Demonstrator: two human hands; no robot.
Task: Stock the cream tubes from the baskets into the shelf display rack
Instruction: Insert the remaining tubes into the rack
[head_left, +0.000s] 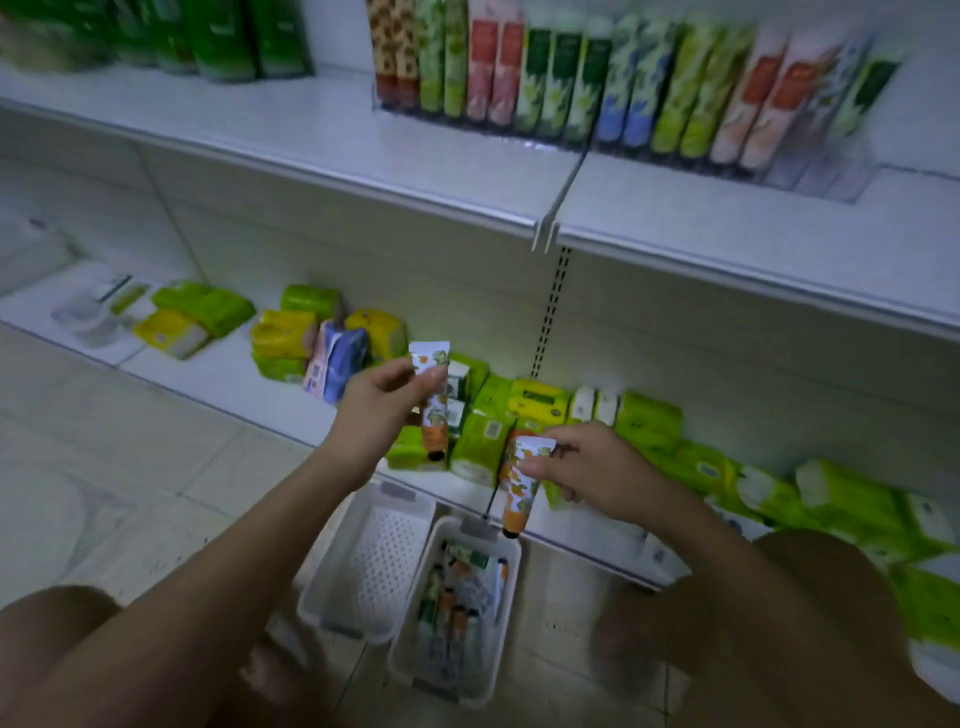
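The left hand (382, 410) pinches 1 cream tube (432, 400) near its crimped top between thumb and fingertips, the fingers curled round it; the tube hangs cap down in front of the green packs (483, 436) on the bottom shelf (218, 379). The right hand (587, 470) grips a 2nd tube (521, 488) the same way, thumb across its upper part, cap down just above the baskets. 2 white baskets stand touching on the floor below the hands: the left basket (332, 561) shows only its perforated bottom, and the right basket (506, 582) holds a heap of tubes too blurred to count. Higher up, the rack (810, 171) on the upper shelf (291, 140) carries about 17 upright tubes in a row, with clear slots at its right end.
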